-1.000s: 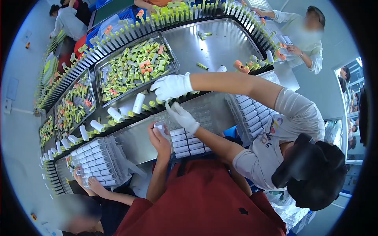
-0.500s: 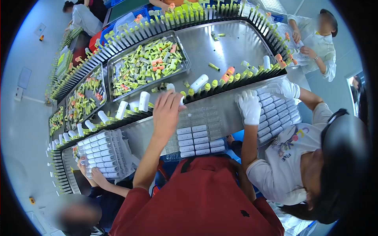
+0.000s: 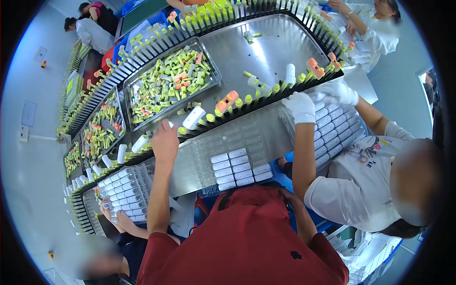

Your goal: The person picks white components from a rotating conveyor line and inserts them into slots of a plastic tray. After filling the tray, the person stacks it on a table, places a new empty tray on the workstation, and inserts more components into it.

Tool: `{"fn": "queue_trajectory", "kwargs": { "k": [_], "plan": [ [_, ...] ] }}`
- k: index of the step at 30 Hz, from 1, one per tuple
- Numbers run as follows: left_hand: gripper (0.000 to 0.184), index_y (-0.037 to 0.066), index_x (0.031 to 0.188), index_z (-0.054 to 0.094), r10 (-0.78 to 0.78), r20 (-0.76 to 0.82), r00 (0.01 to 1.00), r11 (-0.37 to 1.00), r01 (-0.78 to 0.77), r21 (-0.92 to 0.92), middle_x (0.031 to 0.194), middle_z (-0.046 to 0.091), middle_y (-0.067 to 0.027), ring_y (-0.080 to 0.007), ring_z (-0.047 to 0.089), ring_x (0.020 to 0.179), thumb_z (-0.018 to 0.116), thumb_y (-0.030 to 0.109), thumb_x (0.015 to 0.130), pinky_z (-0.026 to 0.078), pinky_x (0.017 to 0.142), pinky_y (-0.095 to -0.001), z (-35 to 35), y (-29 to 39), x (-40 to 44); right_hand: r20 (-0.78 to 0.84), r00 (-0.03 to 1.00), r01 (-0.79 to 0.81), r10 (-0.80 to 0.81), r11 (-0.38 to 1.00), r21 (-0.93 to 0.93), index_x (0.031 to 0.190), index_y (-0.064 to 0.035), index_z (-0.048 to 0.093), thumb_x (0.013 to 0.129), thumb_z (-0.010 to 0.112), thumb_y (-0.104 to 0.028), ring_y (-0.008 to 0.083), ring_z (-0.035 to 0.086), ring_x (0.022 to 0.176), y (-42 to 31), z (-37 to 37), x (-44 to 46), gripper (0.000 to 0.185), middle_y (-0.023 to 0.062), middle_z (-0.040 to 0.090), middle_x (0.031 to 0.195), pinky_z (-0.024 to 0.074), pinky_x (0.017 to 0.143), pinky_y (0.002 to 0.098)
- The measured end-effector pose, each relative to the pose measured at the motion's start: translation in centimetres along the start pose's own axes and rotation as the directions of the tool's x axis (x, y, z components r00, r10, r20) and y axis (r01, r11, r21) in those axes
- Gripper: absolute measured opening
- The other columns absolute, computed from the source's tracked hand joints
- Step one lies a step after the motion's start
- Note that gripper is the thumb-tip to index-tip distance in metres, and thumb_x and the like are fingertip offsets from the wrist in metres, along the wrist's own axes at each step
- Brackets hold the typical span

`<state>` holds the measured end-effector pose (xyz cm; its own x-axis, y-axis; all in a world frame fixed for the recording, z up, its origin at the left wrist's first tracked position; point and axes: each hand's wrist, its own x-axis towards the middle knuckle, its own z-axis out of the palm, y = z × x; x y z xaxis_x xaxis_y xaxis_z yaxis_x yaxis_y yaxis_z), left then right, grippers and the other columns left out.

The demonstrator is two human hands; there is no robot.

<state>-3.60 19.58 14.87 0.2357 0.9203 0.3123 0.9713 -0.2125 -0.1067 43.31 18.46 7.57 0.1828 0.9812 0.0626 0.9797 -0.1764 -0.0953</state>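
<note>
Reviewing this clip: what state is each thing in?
Near clear tray: partly filled with white cases
Middle metal tray: heaped with mostly green pieces
Large metal tray: holds loose pieces
White case beyond the rack: upright
Left hand: at the rack, grip unclear

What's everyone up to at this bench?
The camera wearer's left hand reaches to the black rack, its fingers at a white piece; whether they grip it is unclear. The right hand is low by the body, its hold hard to see. A see-through tray in front is partly filled with white pieces. To the right, a co-worker's gloved hands are on another loaded tray; to the left, another's bare hands hold a stack of loaded trays.
</note>
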Motion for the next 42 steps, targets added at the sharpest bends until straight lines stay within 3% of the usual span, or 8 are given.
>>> {"fn": "queue_trajectory", "kwargs": {
  "k": [6,13,17,27,29,32,35,42],
  "plan": [
    [0.022,0.004,0.109,0.058,-0.088,-0.277,0.957,0.994,0.101,0.033,0.097,0.064,-0.0152,-0.0369,0.067,0.094,0.068,0.017,0.095,0.052,0.081,-0.0508,1.0,-2.2,-2.9,0.061,0.998,0.017,-0.021,0.998,0.058,0.093,-0.0124,0.078,0.094,0.058,-0.042,0.0325,0.069,0.1,-0.8,2.6,-7.1,0.035,0.0135,0.073,0.1,0.0533,0.086,0.048],
    [0.065,-0.004,0.15,0.042,-0.212,-0.551,0.807,0.961,0.07,-0.267,0.156,0.043,-0.0264,-0.0469,0.032,0.149,0.065,0.012,0.092,0.019,0.121,-0.0583,4.9,3.2,-9.7,0.018,1.0,0.012,-0.015,0.99,0.142,0.103,-0.011,0.075,0.096,0.059,-0.035,0.0303,0.065,0.111,-0.4,2.5,-4.8,0.03,0.0122,0.071,0.112,0.0491,0.097,0.0459],
    [0.048,0.002,0.139,0.058,-0.041,0.088,0.995,0.833,0.083,-0.548,0.142,0.058,-0.0196,-0.0407,0.051,0.134,0.068,0.013,0.093,0.037,0.113,-0.0523,8.9,10.6,-14.8,0.054,0.995,0.067,-0.081,0.971,0.228,0.109,-0.0102,0.073,0.097,0.059,-0.031,0.029,0.063,0.117,-1.6,2.1,-12.2,0.028,0.0114,0.069,0.119,0.0467,0.102,0.0447],
    [0.037,0.01,0.123,0.065,0.08,0.222,0.972,0.907,0.022,-0.421,0.115,0.064,-0.009,-0.0286,0.06,0.113,0.075,0.021,0.089,0.046,0.099,-0.0479,10.5,12.3,-13.1,-0.148,0.936,0.351,-0.318,0.835,0.424,0.124,-0.0082,0.069,0.099,0.06,-0.021,0.0258,0.056,0.133,-6.9,-0.1,2.0,0.029,0.0094,0.066,0.136,0.0408,0.117,0.0418],
    [0.034,0.011,0.123,0.062,0.128,0.032,0.991,0.906,-0.104,-0.41,0.112,0.068,-0.0122,-0.0318,0.066,0.107,0.072,0.017,0.091,0.05,0.091,-0.0498,10.4,12.0,-12.6,-0.099,0.924,0.337,-0.369,0.665,0.666,0.127,-0.0078,0.069,0.1,0.06,-0.019,0.0252,0.055,0.136,-7.3,0.2,3.4,0.03,0.009,0.065,0.139,0.0396,0.12,0.0412],
    [0.032,0.01,0.127,0.056,-0.007,0.341,0.94,0.753,0.229,-0.616,0.102,0.072,-0.0195,-0.0406,0.071,0.091,0.065,0.014,0.097,0.054,0.077,-0.0545,7.5,9.8,-11.6,-0.177,0.875,0.305,-0.45,0.228,0.925,0.131,-0.0072,0.067,0.1,0.06,-0.016,0.0242,0.053,0.141,-4.3,-3.0,-0.5,0.033,0.0084,0.064,0.144,0.0378,0.124,0.0403],
    [0.029,0.01,0.128,0.055,-0.157,0.291,0.944,0.726,0.31,-0.613,0.092,0.073,-0.019,-0.0449,0.071,0.078,0.063,0.017,0.102,0.054,0.067,-0.0559,-2.9,6.8,-5.8,-0.365,0.826,0.404,-0.43,0.903,-0.148,0.103,-0.0115,0.073,0.092,0.067,-0.026,0.0303,0.064,0.115,2.5,-5.3,-3.4,0.019,0.0095,0.07,0.111,0.0518,0.101,0.0447],
    [0.041,0.005,0.118,0.067,0.298,-0.075,0.952,0.924,-0.308,-0.229,0.118,0.068,-0.014,-0.0373,0.067,0.102,0.079,0.029,0.088,0.051,0.093,-0.045,-5.7,-3.2,1.6,-0.116,0.897,0.394,-0.427,0.889,-0.234,0.094,-0.0093,0.071,0.084,0.066,-0.014,0.0297,0.069,0.108,15.5,9.4,1.2,0.012,0.0116,0.072,0.107,0.0572,0.094,0.0422]
  ]
}}
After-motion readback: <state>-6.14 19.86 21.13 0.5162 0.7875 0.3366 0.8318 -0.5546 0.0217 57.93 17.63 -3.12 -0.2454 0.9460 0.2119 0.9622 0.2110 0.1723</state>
